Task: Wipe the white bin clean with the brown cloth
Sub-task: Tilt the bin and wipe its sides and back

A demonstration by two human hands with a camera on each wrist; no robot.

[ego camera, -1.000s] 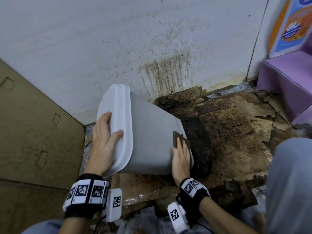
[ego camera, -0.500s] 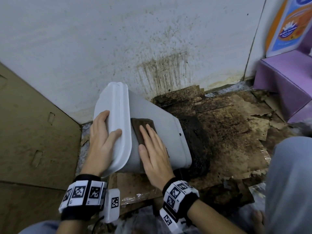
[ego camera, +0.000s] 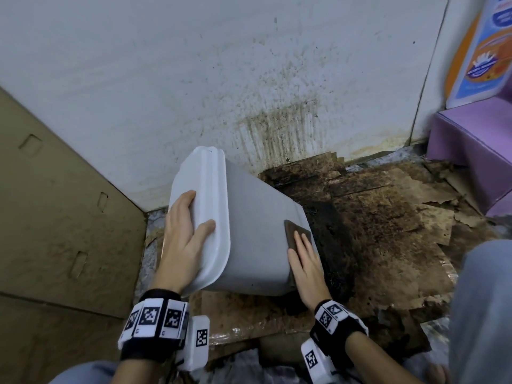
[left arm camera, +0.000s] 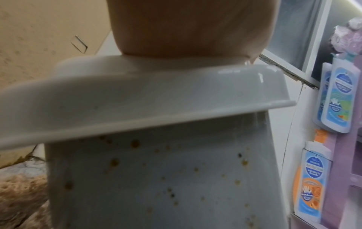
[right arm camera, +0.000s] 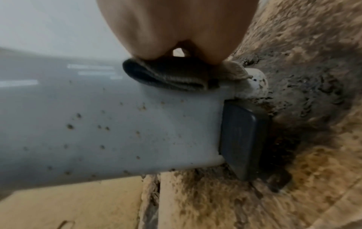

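The white bin (ego camera: pixel 249 231) lies tipped over on the floor, lid end to the left, base to the right. My left hand (ego camera: pixel 184 231) rests flat on the lid (ego camera: pixel 199 195), thumb on its edge. With straight fingers, my right hand (ego camera: pixel 303 261) presses the brown cloth (ego camera: pixel 295 232) against the bin's side near the base. In the right wrist view the folded cloth (right arm camera: pixel 170 75) sits under my palm, and brown specks dot the bin wall (right arm camera: pixel 98 131) beside a dark pedal (right arm camera: pixel 240 139). The left wrist view shows the lid (left arm camera: pixel 117 99) and the speckled wall (left arm camera: pixel 156 178) below it.
A stained white wall (ego camera: pixel 249 79) stands behind the bin. Brown cardboard (ego camera: pixel 55 217) leans at the left. Dirty, torn cardboard sheets (ego camera: pixel 388 231) cover the floor to the right. A purple display stand (ego camera: pixel 476 139) with bottles is at the far right. My grey trouser knee (ego camera: pixel 484 314) is lower right.
My right hand has slid the cloth along the bin's side from near the lid back to the base end. The left hand has stayed on the lid.
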